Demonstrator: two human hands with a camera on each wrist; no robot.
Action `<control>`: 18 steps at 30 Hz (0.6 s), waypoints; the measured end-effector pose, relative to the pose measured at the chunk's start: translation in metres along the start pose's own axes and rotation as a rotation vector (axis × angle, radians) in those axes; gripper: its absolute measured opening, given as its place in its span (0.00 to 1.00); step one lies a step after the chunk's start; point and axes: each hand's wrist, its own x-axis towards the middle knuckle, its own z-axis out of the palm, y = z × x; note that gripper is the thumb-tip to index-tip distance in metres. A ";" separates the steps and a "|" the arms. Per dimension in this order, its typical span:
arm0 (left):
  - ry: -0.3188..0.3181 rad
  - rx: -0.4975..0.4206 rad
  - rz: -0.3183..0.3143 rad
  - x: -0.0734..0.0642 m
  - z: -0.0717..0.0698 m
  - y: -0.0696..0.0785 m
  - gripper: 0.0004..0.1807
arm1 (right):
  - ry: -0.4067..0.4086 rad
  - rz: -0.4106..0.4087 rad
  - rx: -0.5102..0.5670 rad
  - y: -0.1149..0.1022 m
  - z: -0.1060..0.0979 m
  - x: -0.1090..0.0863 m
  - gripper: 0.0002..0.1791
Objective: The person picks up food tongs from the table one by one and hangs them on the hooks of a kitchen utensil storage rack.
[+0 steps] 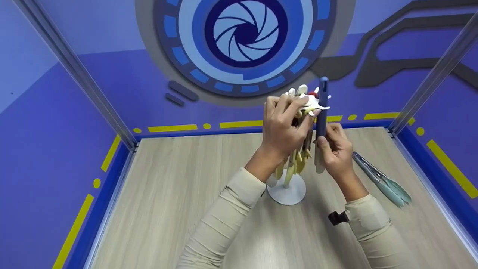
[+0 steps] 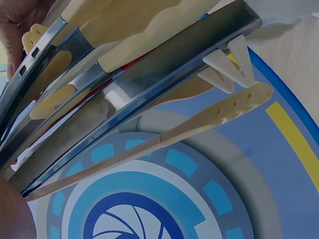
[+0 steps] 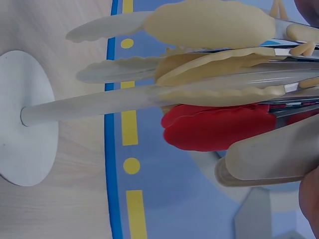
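A rack with a round white base [image 1: 286, 189] and a white hooked top [image 1: 312, 101] stands upright on the table. My left hand [image 1: 284, 121] grips that top, fingers curled over it. Beside the rack, my right hand [image 1: 338, 147] pinches upright tongs [image 1: 322, 108] with a dark blue handle, its slotted end close against the hooks. Their grey rounded tips [image 3: 274, 157] point down in the right wrist view. Several tongs hang from the rack, some with cream tips [image 3: 212, 25], one with red tips [image 3: 219, 127]. A slotted cream utensil [image 2: 219, 117] shows in the left wrist view.
Tongs with teal tips [image 1: 396, 192] lie on the wooden table [image 1: 179, 194] to the right of my right hand. Blue and purple printed walls [image 1: 112, 89] enclose the back and both sides. Metal posts [image 1: 80, 74] stand at the corners.
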 end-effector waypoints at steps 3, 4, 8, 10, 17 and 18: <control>0.000 0.001 -0.004 0.000 -0.001 0.000 0.18 | 0.001 0.005 0.028 0.003 0.001 -0.004 0.23; 0.001 0.000 -0.004 0.000 -0.001 -0.001 0.18 | 0.003 0.005 0.042 0.008 0.000 -0.005 0.23; 0.003 -0.004 -0.002 0.000 -0.001 -0.001 0.18 | 0.008 0.007 0.092 0.011 -0.001 -0.009 0.23; 0.002 -0.003 -0.003 0.000 -0.001 -0.001 0.18 | 0.007 0.009 0.121 0.012 0.000 -0.010 0.22; 0.007 0.002 0.004 0.000 -0.001 0.000 0.18 | -0.004 0.010 0.203 0.019 0.005 -0.009 0.18; 0.008 0.004 0.005 0.000 -0.001 0.000 0.18 | -0.003 0.007 0.201 0.020 0.005 -0.008 0.17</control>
